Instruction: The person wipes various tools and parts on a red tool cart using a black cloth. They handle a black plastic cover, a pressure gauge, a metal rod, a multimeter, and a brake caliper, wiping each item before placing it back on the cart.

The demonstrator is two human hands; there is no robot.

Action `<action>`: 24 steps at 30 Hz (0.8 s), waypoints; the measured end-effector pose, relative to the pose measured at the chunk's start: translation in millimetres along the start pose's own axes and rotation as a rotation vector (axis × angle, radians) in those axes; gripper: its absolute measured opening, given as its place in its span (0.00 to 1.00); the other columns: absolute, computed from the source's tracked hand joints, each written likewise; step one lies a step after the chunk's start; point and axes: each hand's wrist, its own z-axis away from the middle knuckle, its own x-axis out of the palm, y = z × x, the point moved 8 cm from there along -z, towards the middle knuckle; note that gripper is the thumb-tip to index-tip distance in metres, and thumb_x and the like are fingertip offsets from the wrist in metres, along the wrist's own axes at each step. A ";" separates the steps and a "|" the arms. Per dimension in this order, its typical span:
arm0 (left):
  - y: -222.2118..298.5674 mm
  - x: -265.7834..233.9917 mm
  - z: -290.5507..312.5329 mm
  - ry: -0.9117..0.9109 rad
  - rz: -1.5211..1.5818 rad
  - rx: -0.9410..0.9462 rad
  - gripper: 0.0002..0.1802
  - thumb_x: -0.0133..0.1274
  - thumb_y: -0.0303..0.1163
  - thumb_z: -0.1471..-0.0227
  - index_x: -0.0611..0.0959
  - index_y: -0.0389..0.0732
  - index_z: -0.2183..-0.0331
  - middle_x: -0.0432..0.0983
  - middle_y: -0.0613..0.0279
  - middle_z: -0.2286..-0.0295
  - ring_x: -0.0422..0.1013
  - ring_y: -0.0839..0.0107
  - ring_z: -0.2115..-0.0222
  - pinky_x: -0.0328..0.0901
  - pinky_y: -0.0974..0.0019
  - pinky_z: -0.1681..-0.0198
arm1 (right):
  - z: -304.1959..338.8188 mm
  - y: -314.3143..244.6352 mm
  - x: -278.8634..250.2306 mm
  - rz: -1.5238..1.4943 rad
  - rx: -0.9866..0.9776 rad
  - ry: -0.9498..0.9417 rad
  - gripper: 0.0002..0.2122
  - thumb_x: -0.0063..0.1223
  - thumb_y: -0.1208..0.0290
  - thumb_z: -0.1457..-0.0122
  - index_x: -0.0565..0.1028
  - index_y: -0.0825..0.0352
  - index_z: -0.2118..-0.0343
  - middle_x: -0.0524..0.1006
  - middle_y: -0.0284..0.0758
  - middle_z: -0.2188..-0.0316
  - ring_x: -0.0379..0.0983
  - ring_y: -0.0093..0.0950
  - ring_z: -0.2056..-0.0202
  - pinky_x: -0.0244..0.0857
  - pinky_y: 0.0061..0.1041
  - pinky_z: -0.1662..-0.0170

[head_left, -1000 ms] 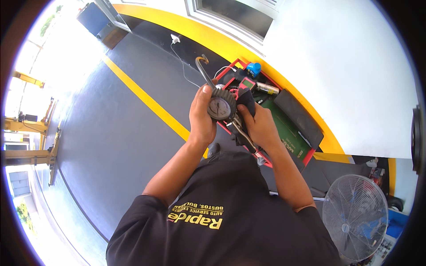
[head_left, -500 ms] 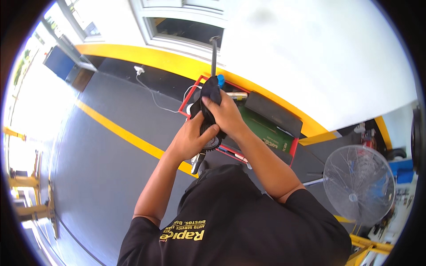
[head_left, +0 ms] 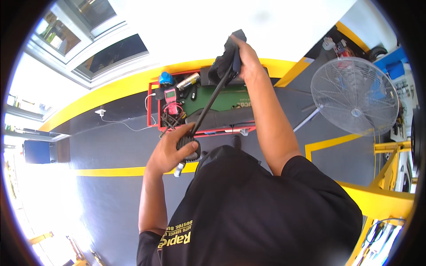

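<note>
A long dark rod-shaped tool point(head_left: 208, 106) slants between my two hands. At its near end my left hand point(head_left: 171, 148) is closed around a round black part with a ribbed rim point(head_left: 191, 150); a short silvery end point(head_left: 179, 169) sticks out below. My right hand point(head_left: 248, 60) is raised at the far end and grips a black cloth point(head_left: 225, 60). The cloth hangs over the rod's far end and hides it. What exactly the tool is, I cannot tell.
Beyond my hands stands a red-framed cart point(head_left: 151, 106) with a green mat point(head_left: 217, 96). On it lie a pink handheld device point(head_left: 171, 95), a spray can point(head_left: 188, 81) and a blue item point(head_left: 166, 79). A large fan point(head_left: 355, 95) stands right; a white cable point(head_left: 128, 127) crosses the floor.
My right hand has moved outward along the rod with the cloth, away from my left hand, which stays at the ribbed part. My view has turned, bringing more of the cart into sight.
</note>
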 end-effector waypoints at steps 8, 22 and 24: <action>18.6 -24.7 -50.7 0.135 0.730 0.073 0.29 0.53 0.43 0.39 0.81 0.31 0.45 0.77 0.62 0.65 0.73 0.75 0.64 0.65 0.71 0.58 | 60.5 -22.4 -31.8 0.590 -0.075 -0.057 0.34 0.58 0.42 0.32 0.76 0.76 0.43 0.80 0.43 0.46 0.77 0.34 0.46 0.71 0.34 0.42; 21.5 66.4 -210.0 0.223 1.266 -0.132 0.18 0.43 0.37 0.27 0.71 0.35 0.44 0.78 0.44 0.50 0.72 0.56 0.45 0.68 0.52 0.40 | 96.0 -28.6 -87.8 1.543 -0.047 -0.281 0.38 0.69 0.63 0.51 0.69 0.68 0.36 0.78 0.51 0.44 0.74 0.49 0.42 0.67 0.42 0.38; 0.2 62.5 -240.6 0.343 1.381 -0.234 0.17 0.43 0.36 0.26 0.70 0.36 0.45 0.74 0.40 0.45 0.69 0.52 0.42 0.65 0.44 0.36 | 65.1 -55.3 -127.2 1.640 -0.187 -0.220 0.35 0.66 0.66 0.51 0.71 0.66 0.37 0.79 0.49 0.46 0.75 0.48 0.42 0.67 0.42 0.39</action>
